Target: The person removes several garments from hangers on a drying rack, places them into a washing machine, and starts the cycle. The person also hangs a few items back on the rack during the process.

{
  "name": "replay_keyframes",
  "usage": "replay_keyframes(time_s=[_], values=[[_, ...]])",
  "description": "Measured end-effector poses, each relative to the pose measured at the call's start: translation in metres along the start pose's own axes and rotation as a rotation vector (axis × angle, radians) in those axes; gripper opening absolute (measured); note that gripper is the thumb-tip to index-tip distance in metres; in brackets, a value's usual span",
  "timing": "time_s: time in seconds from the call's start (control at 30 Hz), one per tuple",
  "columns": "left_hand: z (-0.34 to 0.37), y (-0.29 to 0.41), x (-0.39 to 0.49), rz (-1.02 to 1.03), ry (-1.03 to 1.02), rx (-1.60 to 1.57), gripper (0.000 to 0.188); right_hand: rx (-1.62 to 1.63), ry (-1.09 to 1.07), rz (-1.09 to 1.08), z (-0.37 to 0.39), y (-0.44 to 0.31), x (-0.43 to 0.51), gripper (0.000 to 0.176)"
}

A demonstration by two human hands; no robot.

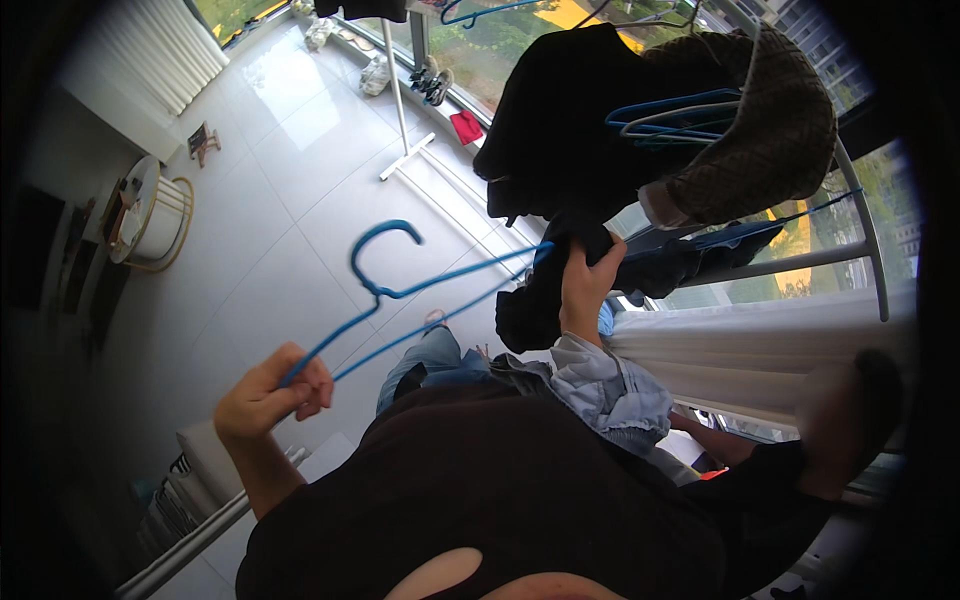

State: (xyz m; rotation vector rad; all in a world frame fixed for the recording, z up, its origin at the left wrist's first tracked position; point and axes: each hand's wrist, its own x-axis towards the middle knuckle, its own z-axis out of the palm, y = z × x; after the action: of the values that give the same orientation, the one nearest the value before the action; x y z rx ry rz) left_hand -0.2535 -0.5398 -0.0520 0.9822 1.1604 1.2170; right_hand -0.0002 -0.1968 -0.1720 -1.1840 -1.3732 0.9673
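Note:
My left hand [274,390] grips one end of a blue clothes hanger [381,291], its hook pointing up and away from me. The hanger's other end reaches a bunched black garment [536,300], where its tip is partly hidden. That garment is pinched in my right hand [589,281], thumb and fingers closed on the cloth. Over my right forearm hangs a light blue-grey denim garment [600,382]. Just beyond my right hand, a large black garment [562,127] hangs from the drying rack.
The white drying rack [874,255] also bears a brown patterned garment [787,127] and several spare hangers [675,112]. Its base [407,156] stands on the tiled floor. At the right is another person [780,465]. Sneakers [433,81] and a red cloth [466,127] lie by the window.

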Motion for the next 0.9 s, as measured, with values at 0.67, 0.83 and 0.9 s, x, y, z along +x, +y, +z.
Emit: replay_keyframes(time_s=[0.67,0.83,0.9], values=[[0.016,0.024,0.061,-0.19,0.114,0.18,0.023,-0.243,0.032,-0.375,0.003,-0.045,0.008,0.039],[-0.003,0.065,0.02,-0.223,0.014,0.472,0.019,-0.273,0.093,-0.325,0.006,-0.053,0.016,0.038],[-0.019,0.082,0.02,-0.236,0.008,0.392,0.017,-0.282,0.138,-0.353,0.012,-0.055,0.025,0.037]])
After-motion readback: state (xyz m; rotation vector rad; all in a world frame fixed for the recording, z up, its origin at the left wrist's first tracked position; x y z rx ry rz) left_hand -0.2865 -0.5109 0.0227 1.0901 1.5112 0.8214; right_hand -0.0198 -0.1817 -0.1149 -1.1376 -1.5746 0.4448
